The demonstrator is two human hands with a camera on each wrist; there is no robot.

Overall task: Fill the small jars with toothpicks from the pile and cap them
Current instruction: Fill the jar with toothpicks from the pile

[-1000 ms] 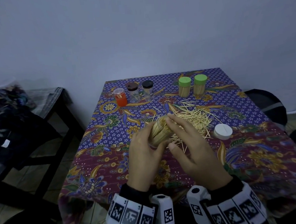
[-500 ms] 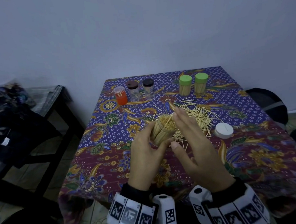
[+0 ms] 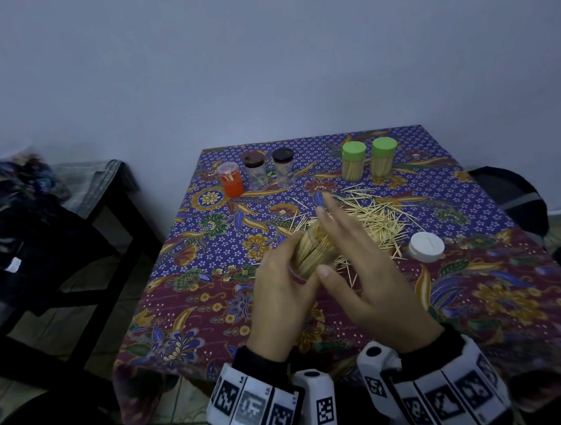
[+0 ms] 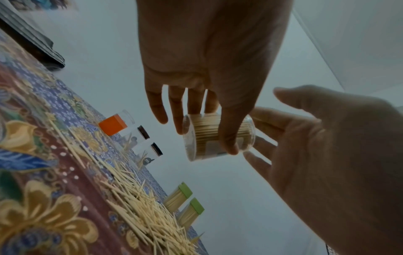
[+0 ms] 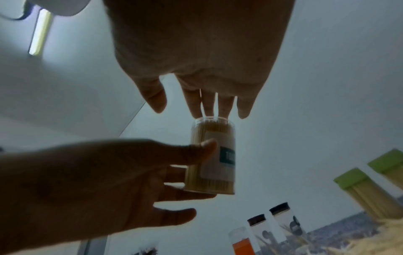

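Jar (image 3: 313,250) mouth behind right hand (image 3: 373,282)

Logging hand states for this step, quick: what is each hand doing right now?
Left hand: grips the clear toothpick jar, thumb and fingers round it.
Right hand: open, straight fingertips at the jar's mouth, holding nothing.

Head view: high, facing forward and down over the table (image 3: 475,265). Left wrist view: close, low, looking along the fingers (image 4: 157,110). Right wrist view: close, angled upward. All three share the held jar (image 3: 312,253) and the green-capped jars (image 5: 359,186).
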